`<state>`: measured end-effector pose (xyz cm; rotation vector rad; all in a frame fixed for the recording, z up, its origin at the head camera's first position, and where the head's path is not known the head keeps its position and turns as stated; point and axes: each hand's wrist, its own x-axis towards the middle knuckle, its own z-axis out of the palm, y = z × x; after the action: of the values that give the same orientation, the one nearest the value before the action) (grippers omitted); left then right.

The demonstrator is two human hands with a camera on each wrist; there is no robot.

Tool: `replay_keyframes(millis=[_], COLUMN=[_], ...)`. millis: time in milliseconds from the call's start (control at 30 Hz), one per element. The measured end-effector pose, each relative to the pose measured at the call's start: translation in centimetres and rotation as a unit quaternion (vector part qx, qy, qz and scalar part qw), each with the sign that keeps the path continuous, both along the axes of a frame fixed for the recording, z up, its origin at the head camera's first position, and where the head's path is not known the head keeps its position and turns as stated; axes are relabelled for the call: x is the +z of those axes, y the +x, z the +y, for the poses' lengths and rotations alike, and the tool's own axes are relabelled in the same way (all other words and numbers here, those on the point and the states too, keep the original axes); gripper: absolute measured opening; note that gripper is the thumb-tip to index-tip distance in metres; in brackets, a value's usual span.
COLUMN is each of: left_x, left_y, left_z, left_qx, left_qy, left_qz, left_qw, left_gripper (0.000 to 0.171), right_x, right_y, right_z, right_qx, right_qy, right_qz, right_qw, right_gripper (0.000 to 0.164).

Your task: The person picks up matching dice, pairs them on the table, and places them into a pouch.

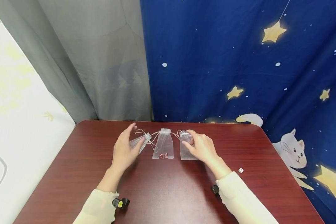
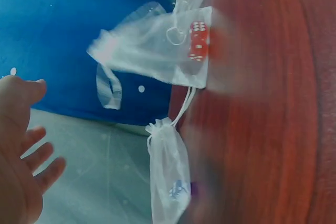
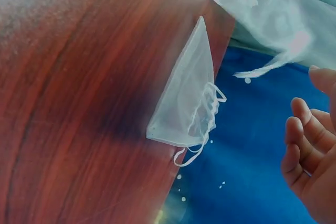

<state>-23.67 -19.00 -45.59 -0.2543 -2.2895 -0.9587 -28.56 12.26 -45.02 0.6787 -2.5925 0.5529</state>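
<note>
Three sheer white drawstring pouches lie in a row near the table's far edge. Inside the middle pouch sit two red dice with white pips. The left pouch lies tilted and holds something bluish-purple, perhaps dice. Beside it is my left hand, thumb and fingers spread; in the left wrist view that hand stands apart from every pouch. Over the right pouch hovers my right hand, which partly hides it in the head view. The right wrist view shows those fingers relaxed, with a gap to the pouch.
A white die lies alone toward the right of the dark red wooden table. Behind the far edge hang a grey curtain and a blue star-patterned one. A white wall panel stands at the left.
</note>
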Motion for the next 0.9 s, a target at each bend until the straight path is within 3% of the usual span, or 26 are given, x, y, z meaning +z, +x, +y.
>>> replay_keyframes(millis=[300, 567, 733, 900], left_x=[-1.1, -1.8, -2.6, -3.6], left_y=[0.0, 0.6, 1.0, 1.3], left_z=[0.8, 4.1, 6.4, 8.9], left_qx=[-0.067, -0.136, -0.157, -0.192], left_qy=[-0.024, -0.088, -0.147, -0.211], left_qz=[0.036, -0.01, -0.043, -0.08], left_qw=[0.9968, 0.9867, 0.9756, 0.955], left_gripper=[0.06, 0.047, 0.046, 0.048], right_x=[-0.6, -1.2, -1.7, -2.1], right_y=[1.1, 2.4, 3.0, 3.4], right_z=[0.6, 1.8, 2.8, 3.8], right_qx=[0.011, -0.006, -0.017, -0.024], right_qy=[-0.005, -0.014, -0.019, -0.022], right_qz=[-0.006, -0.015, -0.022, -0.03], right_qw=[1.0, 1.0, 0.999, 0.999], right_gripper=[0.029, 0.03, 0.03, 0.03])
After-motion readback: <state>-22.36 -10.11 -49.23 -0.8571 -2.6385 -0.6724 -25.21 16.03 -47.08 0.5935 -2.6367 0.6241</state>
